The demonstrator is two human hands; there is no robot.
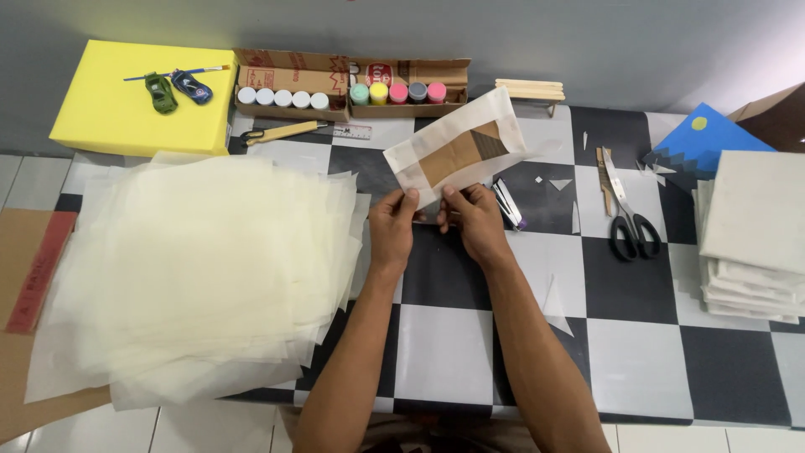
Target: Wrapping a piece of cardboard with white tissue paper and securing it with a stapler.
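My left hand [392, 225] and right hand [475, 220] pinch one folded translucent sheet [457, 149] — brown piece inside — while the big paper stack [193, 268] lies unfolded.

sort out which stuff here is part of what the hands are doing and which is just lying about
In hand: folded translucent packet, held by left hand and right hand; sheet pile.

Lying about: scissors, paint pots, toy cars, yellow box, wooden sticks.
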